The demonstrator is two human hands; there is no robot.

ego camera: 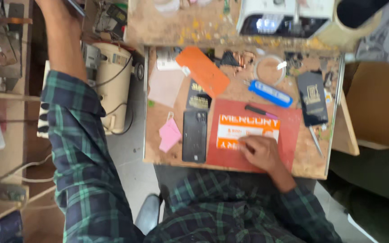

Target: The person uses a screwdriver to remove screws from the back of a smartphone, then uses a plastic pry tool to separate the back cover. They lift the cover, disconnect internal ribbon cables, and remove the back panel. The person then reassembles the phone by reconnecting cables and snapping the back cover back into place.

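Observation:
My right hand point(261, 152) lies on a red mat point(293, 135) at the near edge of a small wooden bench point(158, 112). Its bent fingers press on the lower edge of an orange and white packet point(248, 126). A black phone point(195, 135) lies face down just left of the mat. My left arm in a plaid sleeve reaches far up and to the left. My left hand point(57, 3) is cut off by the top edge beside a dark thin object point(75, 7), and its grip is hidden.
On the bench lie pink scraps point(169, 135), an orange plastic piece point(203, 69), a blue tool point(271, 93), a clear tape ring point(269, 67), a dark case point(312, 98), a black pen point(258, 110) and tweezers point(316, 140). A cream machine point(113, 85) stands left, a white device point(284, 15) behind.

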